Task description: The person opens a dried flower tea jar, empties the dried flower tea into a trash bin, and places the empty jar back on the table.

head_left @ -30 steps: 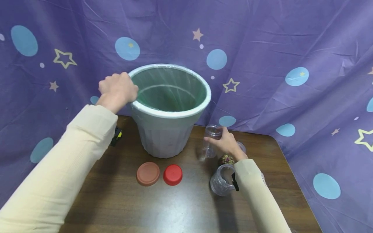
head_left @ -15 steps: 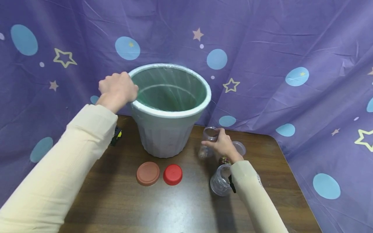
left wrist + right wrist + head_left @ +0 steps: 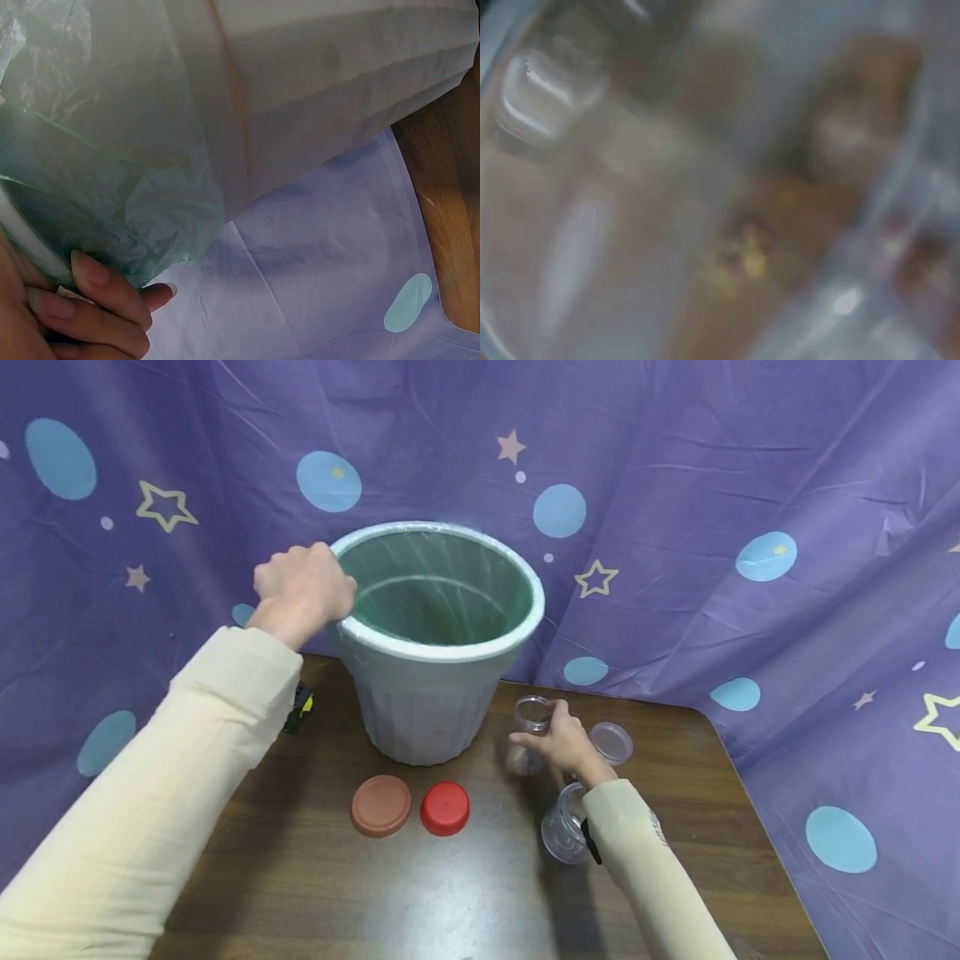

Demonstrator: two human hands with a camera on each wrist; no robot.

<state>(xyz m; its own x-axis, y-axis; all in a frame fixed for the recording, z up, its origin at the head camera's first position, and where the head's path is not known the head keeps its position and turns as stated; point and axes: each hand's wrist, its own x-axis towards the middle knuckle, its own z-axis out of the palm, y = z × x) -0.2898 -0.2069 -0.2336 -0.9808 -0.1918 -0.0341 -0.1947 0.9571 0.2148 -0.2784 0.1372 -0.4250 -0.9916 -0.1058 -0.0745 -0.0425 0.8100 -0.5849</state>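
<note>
My left hand [image 3: 303, 585] grips the left rim of a large pale trash bin [image 3: 420, 714]. In the left wrist view its fingers curl under the rim, against a thin green bin liner [image 3: 112, 165]. On the right, my right hand [image 3: 566, 743] holds a clear, open-topped jar [image 3: 525, 762] between thumb and fingers, just beside the bin. A second clear open jar [image 3: 561, 835] stands under my right wrist, partly covered by the sleeve. The right wrist view is blurred, filled by clear plastic.
A pinkish-brown lid [image 3: 381, 806] and a red lid [image 3: 446, 808] lie in front of the bin. Behind my right hand lies a clear round lid [image 3: 612, 743]. A black-and-yellow object [image 3: 300, 706] is partly hidden by my left sleeve. A purple curtain [image 3: 660, 485] hangs behind the table.
My right hand has moved the clear jar left and a little nearer to me, uncovering the clear lid. The colourful pieces by that wrist are now mostly hidden. My left hand has stayed put.
</note>
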